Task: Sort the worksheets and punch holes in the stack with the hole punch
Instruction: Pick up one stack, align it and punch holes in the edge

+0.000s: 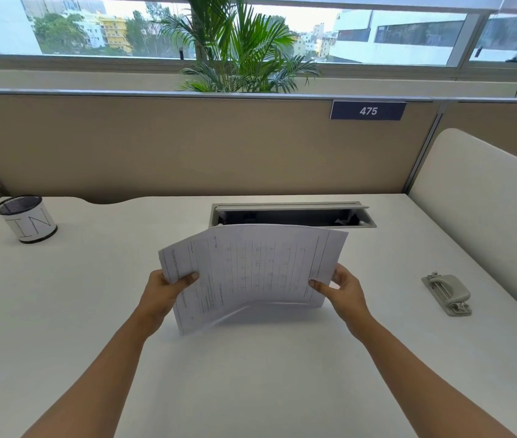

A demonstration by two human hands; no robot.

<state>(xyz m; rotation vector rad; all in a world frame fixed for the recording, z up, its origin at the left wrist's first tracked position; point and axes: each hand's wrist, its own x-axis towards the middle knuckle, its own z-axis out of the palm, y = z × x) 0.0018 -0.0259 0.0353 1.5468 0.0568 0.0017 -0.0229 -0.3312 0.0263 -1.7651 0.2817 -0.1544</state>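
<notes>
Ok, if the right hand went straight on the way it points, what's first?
The right hand grips the worksheets; past them, probably the open cable hatch in the desk, though depth is unclear.

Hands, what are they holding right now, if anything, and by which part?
The stack of worksheets, bowed between them: the left hand pinches its left edge, the right hand its right edge. The hole punch lies untouched.

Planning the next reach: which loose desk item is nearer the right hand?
The grey hole punch, lying on the desk right of the right hand. The pen cup stands upright far left, beyond the left hand; both hands grip the worksheets.
</notes>
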